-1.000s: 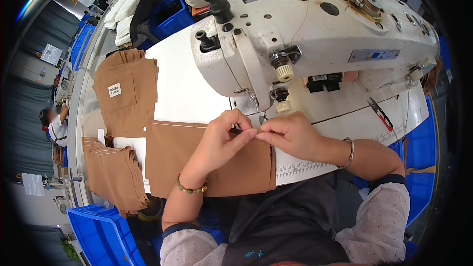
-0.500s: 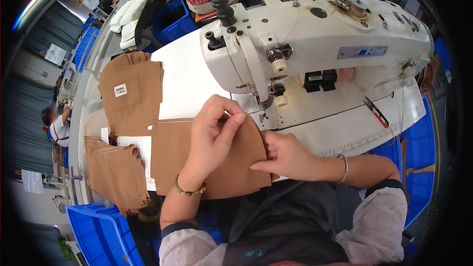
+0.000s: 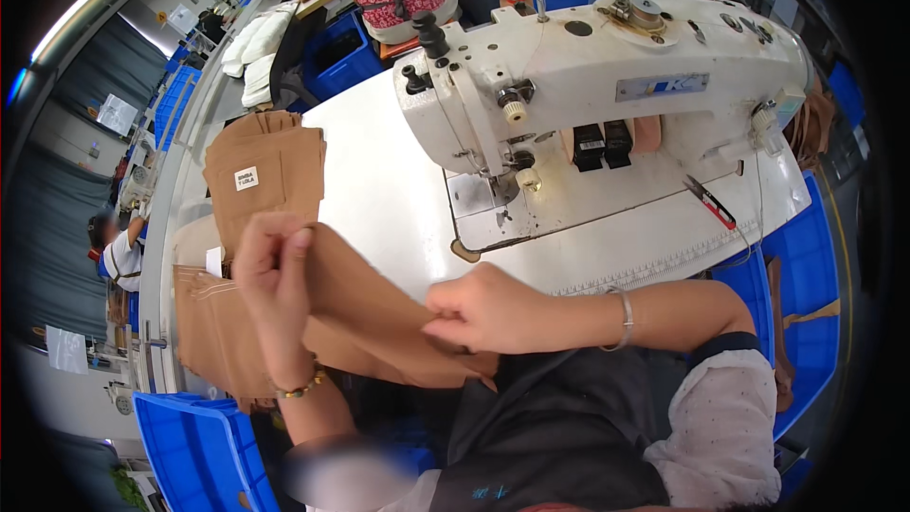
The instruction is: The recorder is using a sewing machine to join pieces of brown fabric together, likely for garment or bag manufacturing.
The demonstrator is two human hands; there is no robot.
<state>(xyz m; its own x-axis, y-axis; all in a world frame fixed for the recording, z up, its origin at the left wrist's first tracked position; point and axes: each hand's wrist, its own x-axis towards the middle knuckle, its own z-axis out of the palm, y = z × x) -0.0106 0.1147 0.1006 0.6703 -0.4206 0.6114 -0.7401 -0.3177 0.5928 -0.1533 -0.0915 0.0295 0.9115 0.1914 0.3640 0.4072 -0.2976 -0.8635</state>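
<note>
Your left grip (image 3: 277,261) pinches the brown panel (image 3: 355,284) by its top edge, centre-left of the frame; your right grip (image 3: 483,308) curls at its right end, pinch unclear. Brown strips (image 3: 775,308) lie in the blue bin (image 3: 806,261) at far right; a blue crate (image 3: 190,441) sits lower left.

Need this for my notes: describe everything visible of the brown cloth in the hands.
The brown cloth looks plain, matte and pliable. The left hand holds one end raised; the right hand grips it lower down. It slants between them, bent, at the near edge of the white table; contact there is unclear.
</note>
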